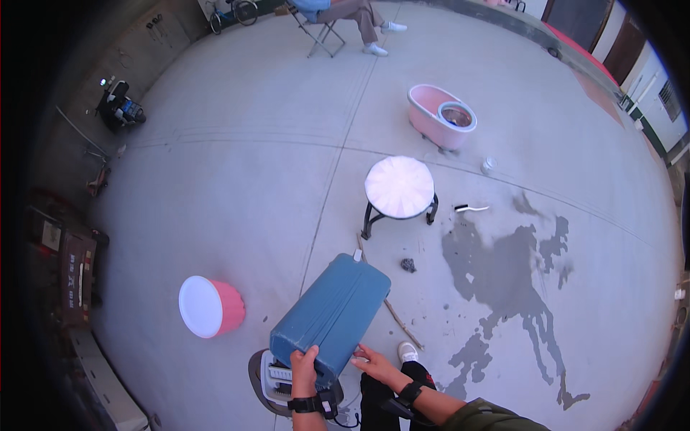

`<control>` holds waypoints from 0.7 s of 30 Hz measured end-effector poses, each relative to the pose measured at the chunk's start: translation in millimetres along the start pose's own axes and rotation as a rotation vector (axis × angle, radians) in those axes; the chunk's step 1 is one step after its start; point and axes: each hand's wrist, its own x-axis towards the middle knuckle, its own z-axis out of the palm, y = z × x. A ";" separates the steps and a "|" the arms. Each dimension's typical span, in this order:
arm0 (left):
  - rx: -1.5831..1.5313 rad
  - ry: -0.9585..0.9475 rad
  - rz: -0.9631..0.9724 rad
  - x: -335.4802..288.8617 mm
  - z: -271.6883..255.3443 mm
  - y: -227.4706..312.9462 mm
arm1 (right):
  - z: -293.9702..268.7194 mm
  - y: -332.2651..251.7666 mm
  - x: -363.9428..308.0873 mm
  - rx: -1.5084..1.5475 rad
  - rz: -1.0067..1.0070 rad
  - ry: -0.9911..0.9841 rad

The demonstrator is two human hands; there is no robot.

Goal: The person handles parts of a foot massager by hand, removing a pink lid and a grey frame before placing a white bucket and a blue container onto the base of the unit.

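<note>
A large blue box-shaped container, with lengthwise grooves and a small white piece at its far end, slants before me from lower left to upper right. My left hand grips its near end, thumb over the top edge. Beside its lower right side is my right hand, fingers stretched toward the edge; whether the fingertips touch it I cannot tell. Partly hidden under the near end stands a grey-and-white basin-like thing with a slatted white part.
Ahead is a round white-topped stool, with a brush and dark scrubber-like clump nearby. A pink bucket stands left, a pink tub farther off. Wet patches and a stick lie right. A person sits far back.
</note>
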 end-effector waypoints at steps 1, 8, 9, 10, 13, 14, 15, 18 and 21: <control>0.014 -0.008 0.038 -22.1 4.6 28.5 | -1.8 -4.6 -6.0 0.058 -0.094 0.026; 0.481 0.141 0.120 -170.3 -21.5 147.1 | -14.5 -95.6 -62.2 0.253 0.049 0.098; 0.374 0.108 0.144 -174.8 -31.4 141.8 | -15.8 -95.3 -62.3 0.245 0.048 0.105; 0.267 0.080 0.163 -182.8 -37.1 143.0 | -16.8 -103.2 -64.0 0.234 0.052 0.104; 0.155 0.096 0.155 -217.3 -44.1 164.6 | -25.1 -134.2 -77.9 0.220 0.109 0.152; 0.153 0.110 0.149 -224.2 -43.1 174.4 | -29.7 -138.0 -73.8 0.179 0.056 0.192; 0.078 0.091 0.134 -231.2 -39.1 187.9 | -39.3 -140.4 -66.8 0.143 0.007 0.238; -0.333 0.104 0.432 -221.8 -52.4 189.7 | -53.5 -172.6 -53.5 0.233 -0.163 0.286; -0.327 0.054 0.424 -238.0 -62.4 206.8 | -61.5 -220.5 -53.1 0.382 -0.270 0.331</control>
